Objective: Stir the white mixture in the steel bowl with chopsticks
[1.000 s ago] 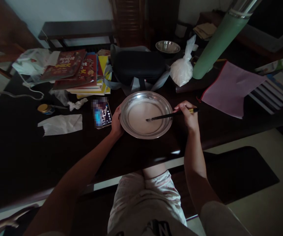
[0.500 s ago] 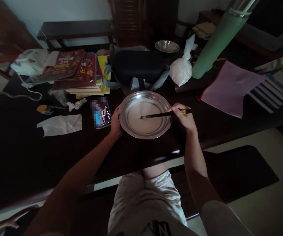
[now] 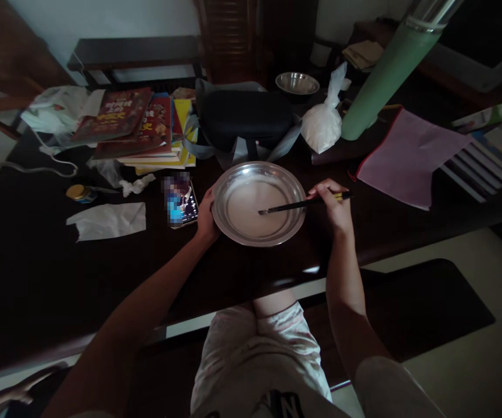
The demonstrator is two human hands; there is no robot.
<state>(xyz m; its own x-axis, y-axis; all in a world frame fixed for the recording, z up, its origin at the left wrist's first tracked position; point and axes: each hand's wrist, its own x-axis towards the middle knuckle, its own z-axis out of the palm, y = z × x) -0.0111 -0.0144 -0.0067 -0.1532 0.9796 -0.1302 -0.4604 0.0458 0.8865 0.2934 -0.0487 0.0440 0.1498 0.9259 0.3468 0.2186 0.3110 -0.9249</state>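
The dark table (image 3: 37,278) took up most of the view, crowded along its far side: a stack of books (image 3: 140,130), a black case (image 3: 246,119) with grey straps, a tied white bag (image 3: 323,125) and a leaning green cylinder (image 3: 386,75). A pink folder (image 3: 408,157) lay to the right, a crumpled sheet of paper (image 3: 107,220) to the left.

Near the table's front edge sat the metal plate (image 3: 258,203) — wide, shallow and holding a thin pool of whitish liquid (image 3: 251,209). The left hand (image 3: 206,217) was curled against the plate's left rim, steadying it. The right hand (image 3: 332,203) was closed in a pinch on the upper end of dark chopsticks (image 3: 298,204), whose tips dipped into the liquid near the middle.

The shallowness looked like the main hazard: a brisk sweep could push liquid over the low rim, and the phone (image 3: 181,202) lay just beside the left hand, so a spill on that side would probably reach it. The plate also stood close to the table edge above the person's lap — if the left hand loosened while the chopsticks dragged toward the body, it might slide or tip. A grip so high on the chopsticks likely gave less control of the tips.
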